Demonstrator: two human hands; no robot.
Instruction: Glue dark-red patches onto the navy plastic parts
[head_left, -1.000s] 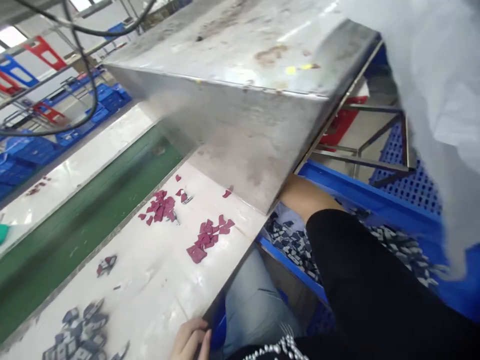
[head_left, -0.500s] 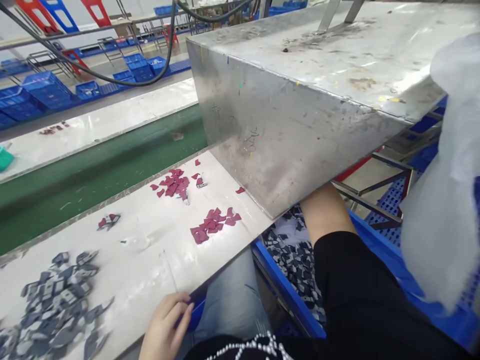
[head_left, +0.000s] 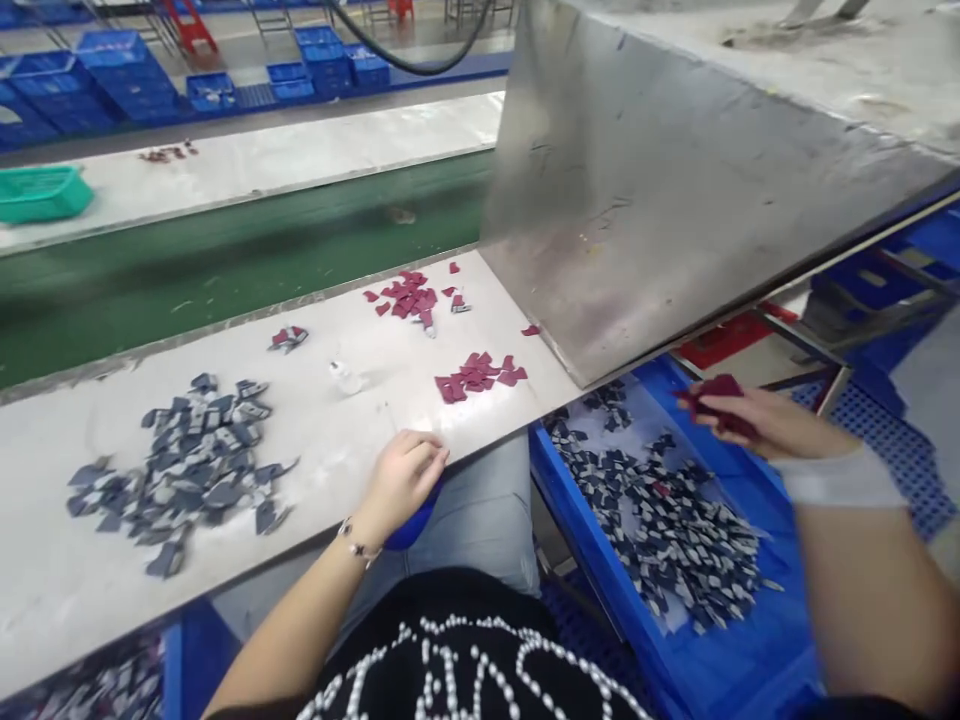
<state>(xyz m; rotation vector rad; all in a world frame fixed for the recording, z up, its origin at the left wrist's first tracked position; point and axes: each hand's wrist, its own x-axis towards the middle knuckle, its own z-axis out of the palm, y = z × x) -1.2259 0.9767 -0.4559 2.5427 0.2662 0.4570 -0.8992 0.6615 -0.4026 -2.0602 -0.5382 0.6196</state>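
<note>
My left hand (head_left: 401,480) rests curled on the front edge of the white work table (head_left: 315,440), over a blue object below the edge. My right hand (head_left: 750,420) is over the blue crate (head_left: 720,660) and pinches a few dark red flat pieces (head_left: 712,392). The crate holds many dark grey and white flat pieces (head_left: 660,520). On the table lie a heap of grey pieces (head_left: 187,450) at the left and two patches of dark red pieces (head_left: 480,372) (head_left: 405,293) further right.
A large steel box (head_left: 675,200) overhangs the table's right end and the crate. A green conveyor belt (head_left: 225,260) runs behind the table, with a second white table, a green basket (head_left: 41,192) and stacked blue crates (head_left: 90,70) beyond.
My view swung left and down. My right arm drew back from under the steel box and now holds dark red pieces over the crate. My left hand stayed at the table edge.
</note>
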